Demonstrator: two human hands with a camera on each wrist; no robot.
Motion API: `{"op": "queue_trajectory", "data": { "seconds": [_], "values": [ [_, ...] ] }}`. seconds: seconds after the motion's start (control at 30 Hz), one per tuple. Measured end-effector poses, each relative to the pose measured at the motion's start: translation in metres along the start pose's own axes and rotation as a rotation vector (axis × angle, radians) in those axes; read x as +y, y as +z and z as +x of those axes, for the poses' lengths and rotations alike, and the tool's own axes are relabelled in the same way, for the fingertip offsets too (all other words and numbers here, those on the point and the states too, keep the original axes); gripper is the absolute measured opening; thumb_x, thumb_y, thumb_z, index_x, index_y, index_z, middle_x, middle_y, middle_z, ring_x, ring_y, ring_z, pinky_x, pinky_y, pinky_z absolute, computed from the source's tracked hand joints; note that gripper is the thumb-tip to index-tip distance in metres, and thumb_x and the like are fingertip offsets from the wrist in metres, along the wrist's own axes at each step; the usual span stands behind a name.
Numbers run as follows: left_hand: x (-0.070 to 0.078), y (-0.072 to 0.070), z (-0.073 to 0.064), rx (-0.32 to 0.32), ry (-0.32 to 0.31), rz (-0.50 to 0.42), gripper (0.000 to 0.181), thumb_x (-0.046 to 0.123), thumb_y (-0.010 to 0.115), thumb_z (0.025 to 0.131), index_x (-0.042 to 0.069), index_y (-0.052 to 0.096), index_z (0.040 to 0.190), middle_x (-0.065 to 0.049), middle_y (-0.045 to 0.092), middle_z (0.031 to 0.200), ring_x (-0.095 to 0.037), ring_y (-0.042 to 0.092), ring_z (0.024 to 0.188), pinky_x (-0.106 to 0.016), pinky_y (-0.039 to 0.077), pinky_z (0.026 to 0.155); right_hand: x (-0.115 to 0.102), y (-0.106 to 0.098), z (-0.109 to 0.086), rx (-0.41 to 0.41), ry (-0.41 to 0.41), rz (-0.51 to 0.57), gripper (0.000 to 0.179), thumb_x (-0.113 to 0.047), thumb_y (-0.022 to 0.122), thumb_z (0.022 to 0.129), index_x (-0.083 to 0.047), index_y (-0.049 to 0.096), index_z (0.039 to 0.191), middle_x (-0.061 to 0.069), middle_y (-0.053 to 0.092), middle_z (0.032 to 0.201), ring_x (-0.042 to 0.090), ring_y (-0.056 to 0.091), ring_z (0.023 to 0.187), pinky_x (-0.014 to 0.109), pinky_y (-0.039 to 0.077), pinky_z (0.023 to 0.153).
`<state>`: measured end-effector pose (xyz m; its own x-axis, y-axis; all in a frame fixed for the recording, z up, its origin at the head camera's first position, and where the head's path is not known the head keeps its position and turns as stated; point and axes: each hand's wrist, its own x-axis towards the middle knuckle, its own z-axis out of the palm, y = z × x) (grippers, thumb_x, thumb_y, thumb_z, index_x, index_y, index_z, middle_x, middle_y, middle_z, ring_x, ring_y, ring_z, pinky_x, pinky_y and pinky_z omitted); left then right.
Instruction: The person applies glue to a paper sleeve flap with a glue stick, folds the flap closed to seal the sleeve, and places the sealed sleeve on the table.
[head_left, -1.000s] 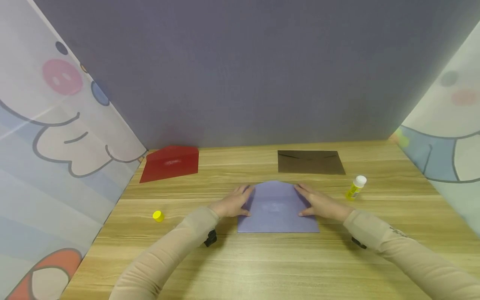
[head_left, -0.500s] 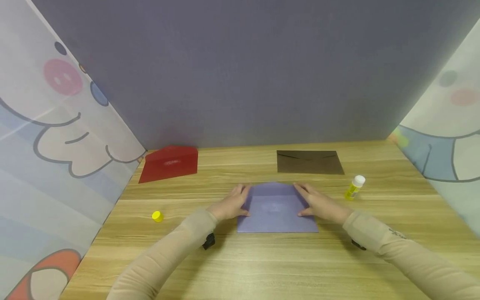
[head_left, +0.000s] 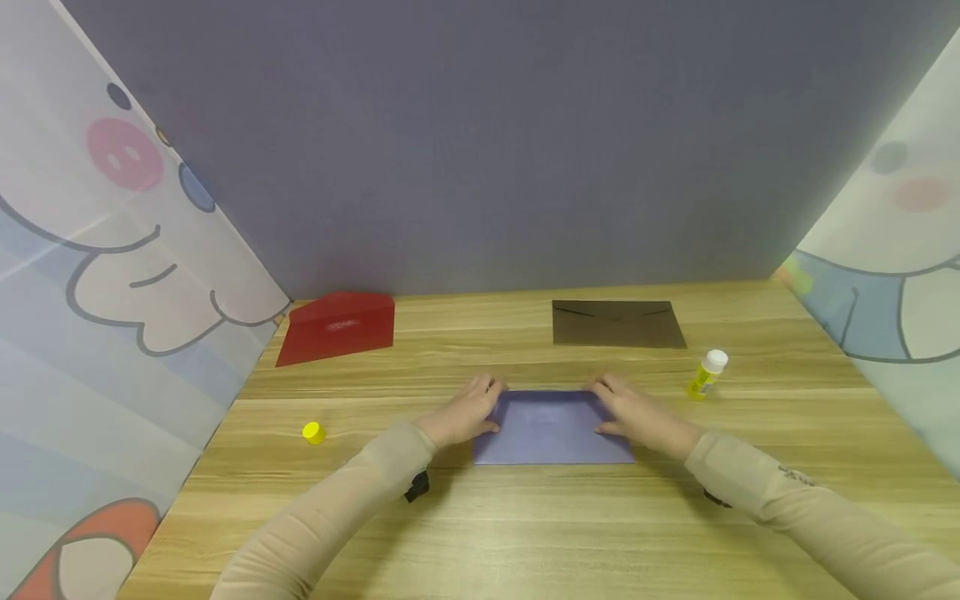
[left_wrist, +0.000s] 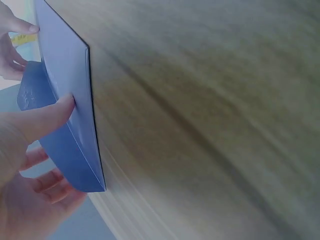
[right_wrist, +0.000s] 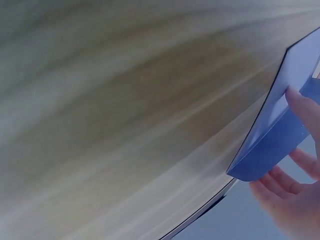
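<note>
A purple envelope (head_left: pixel 553 437) lies on the table between both hands, its flap raised along the far edge. My left hand (head_left: pixel 461 412) holds its left side, with the thumb on the envelope's body and curled fingers behind the flap. At the opposite end my right hand (head_left: pixel 645 419) does likewise. In the left wrist view the flap (left_wrist: pixel 75 155) stands bent up between thumb and fingers. The right wrist view shows the flap (right_wrist: pixel 267 150) tilted, fingertips touching its back side.
A red envelope (head_left: pixel 337 329) with its flap unfolded lies at the back left; a brown envelope (head_left: pixel 617 325) with its flap folded down lies at the back right. A yellow glue stick (head_left: pixel 705 379) with a white end stands right. A small yellow cap (head_left: pixel 313 432) sits left.
The flap of the purple envelope has gone from lying back, away from me, to standing up. Both hands' fingers have come slightly nearer with it; the thumbs have hardly moved.
</note>
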<state>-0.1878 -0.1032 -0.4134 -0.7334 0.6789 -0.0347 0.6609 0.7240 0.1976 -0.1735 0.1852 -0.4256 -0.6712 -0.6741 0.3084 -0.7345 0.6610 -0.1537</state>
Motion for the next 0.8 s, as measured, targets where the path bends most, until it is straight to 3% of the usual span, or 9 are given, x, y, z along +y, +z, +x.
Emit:
{"op": "queue_trajectory", "data": {
  "seconds": [0.47, 0.8],
  "values": [
    [0.0018, -0.0006, -0.0049, 0.017, 0.079, 0.023, 0.037, 0.015, 0.066, 0.079, 0.003, 0.053, 0.111, -0.007, 0.047, 0.102, -0.018, 0.047, 0.097, -0.026, 0.043, 0.089, -0.005, 0.0021, -0.0002, -0.022, -0.043, 0.031, 0.044, -0.01, 0.075, 0.066, -0.002, 0.059, 0.106, 0.014, 0.054, 0.097, 0.027, 0.056, 0.088, 0.036, 0.051, 0.076],
    [0.0022, 0.0001, -0.0066, -0.014, 0.077, 0.045, 0.033, 0.015, 0.063, 0.081, 0.003, 0.056, 0.112, -0.008, 0.047, 0.106, -0.017, 0.047, 0.098, -0.023, 0.044, 0.086, -0.0062, 0.0011, -0.0018, -0.001, -0.101, 0.033, 0.037, -0.007, 0.074, 0.067, -0.002, 0.062, 0.102, 0.011, 0.054, 0.092, 0.023, 0.056, 0.082, 0.033, 0.051, 0.07]
  ]
}}
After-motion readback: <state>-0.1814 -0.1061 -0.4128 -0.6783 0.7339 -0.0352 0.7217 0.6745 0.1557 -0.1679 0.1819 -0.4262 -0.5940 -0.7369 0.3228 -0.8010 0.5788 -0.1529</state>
